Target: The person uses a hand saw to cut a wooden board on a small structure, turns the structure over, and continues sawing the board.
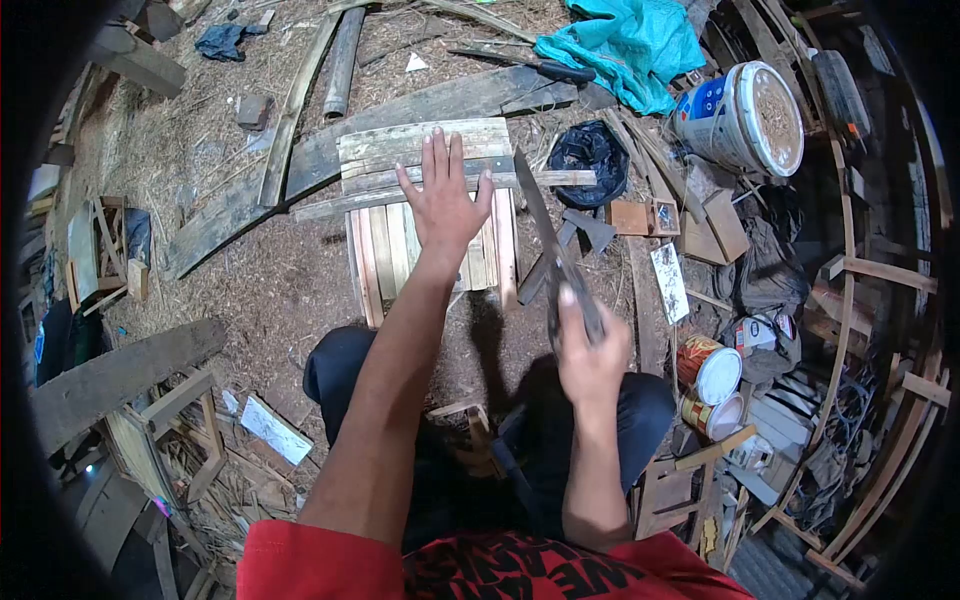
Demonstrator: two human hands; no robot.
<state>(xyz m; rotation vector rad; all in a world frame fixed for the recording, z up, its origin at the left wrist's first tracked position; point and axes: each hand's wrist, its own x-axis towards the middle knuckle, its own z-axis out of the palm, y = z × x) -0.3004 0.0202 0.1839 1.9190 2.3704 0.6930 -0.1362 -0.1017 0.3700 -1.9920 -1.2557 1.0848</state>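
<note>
My left hand (445, 208) lies with its fingers spread on a small slatted wooden piece of furniture (381, 162), which looks like a little chair or stool. A thin wooden strip (560, 178) runs crosswise under that hand and sticks out past the slats on the right. My right hand (592, 352) is wrapped round the handle of a handsaw (545, 228). The saw's blade points away from me, its tip overlapping the slatted top's right edge and crossing the strip in this view. Pale upright slats (485, 250) show below the strip, partly hidden by my left forearm.
Long weathered planks (225, 225) lie on the sawdust-covered ground ahead. To the right are a black plastic-lined container (588, 165), a white bucket (722, 120), a teal tarp (625, 50) and paint tins (708, 370). Scrap wood (180, 410) is piled at left.
</note>
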